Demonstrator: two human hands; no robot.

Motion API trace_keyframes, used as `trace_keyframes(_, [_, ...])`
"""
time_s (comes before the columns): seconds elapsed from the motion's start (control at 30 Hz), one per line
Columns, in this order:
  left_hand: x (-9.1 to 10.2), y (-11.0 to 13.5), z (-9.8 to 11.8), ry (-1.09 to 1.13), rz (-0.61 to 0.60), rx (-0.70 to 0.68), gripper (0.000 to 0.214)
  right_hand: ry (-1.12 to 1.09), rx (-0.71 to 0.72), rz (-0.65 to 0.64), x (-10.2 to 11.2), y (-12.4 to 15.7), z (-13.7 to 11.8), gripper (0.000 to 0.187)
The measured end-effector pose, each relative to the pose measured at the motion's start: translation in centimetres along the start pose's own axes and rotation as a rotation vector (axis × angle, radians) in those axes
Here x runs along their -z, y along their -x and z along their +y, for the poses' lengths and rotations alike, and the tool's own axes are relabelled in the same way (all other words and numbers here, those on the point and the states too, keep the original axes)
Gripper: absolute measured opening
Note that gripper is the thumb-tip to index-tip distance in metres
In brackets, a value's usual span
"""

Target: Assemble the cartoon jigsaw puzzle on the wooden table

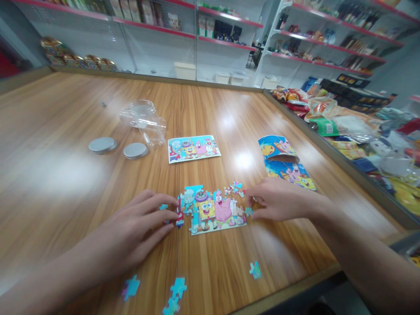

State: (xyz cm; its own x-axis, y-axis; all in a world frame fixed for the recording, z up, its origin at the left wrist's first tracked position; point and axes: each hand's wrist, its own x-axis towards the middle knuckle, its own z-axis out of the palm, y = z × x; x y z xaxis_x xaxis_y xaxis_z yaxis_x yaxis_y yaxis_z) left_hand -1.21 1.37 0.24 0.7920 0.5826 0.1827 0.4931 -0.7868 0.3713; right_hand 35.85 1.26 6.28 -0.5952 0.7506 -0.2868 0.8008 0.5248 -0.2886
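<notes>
A partly joined cartoon jigsaw puzzle [218, 212] lies on the wooden table between my hands. At its left edge is my left hand [141, 225], palm down, fingers stretched out and apart over a red and blue puzzle piece [179, 218]. My right hand [274, 199] rests at the right edge, fingers bent, with a gap between thumb and forefinger. A small teal puzzle piece [249, 211] sits by its thumb tip. Several loose pieces [234, 188] are heaped just above the puzzle's right side. Behind the puzzle lies a picture card [195, 149] showing the same characters.
Nearer me lie loose blue pieces [179, 287], [131, 286] and another piece [255, 270]. Clear plastic containers [144, 118] and two round silver lids [102, 145] stand back left. A blue cartoon sleeve [278, 146] is at right. Packaged goods [341, 122] fill the right side.
</notes>
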Motion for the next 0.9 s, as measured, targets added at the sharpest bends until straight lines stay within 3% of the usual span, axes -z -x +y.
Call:
trace_keyframes(0.43, [0.1,0.0,0.1,-0.037,-0.007,-0.011,0.032,0.002,0.008,0.009,-0.2,0.1,-0.4,0.011])
trace_keyframes(0.7, [0.0,0.0,0.0,-0.02,-0.01,-0.003,0.032,-0.074,0.125,0.014,-0.3,-0.2,-1.4,0.003])
trace_keyframes(0.9, [0.0,0.0,0.1,-0.021,-0.016,-0.001,0.031,-0.086,0.149,-0.077,-0.7,-0.3,-2.1,0.026])
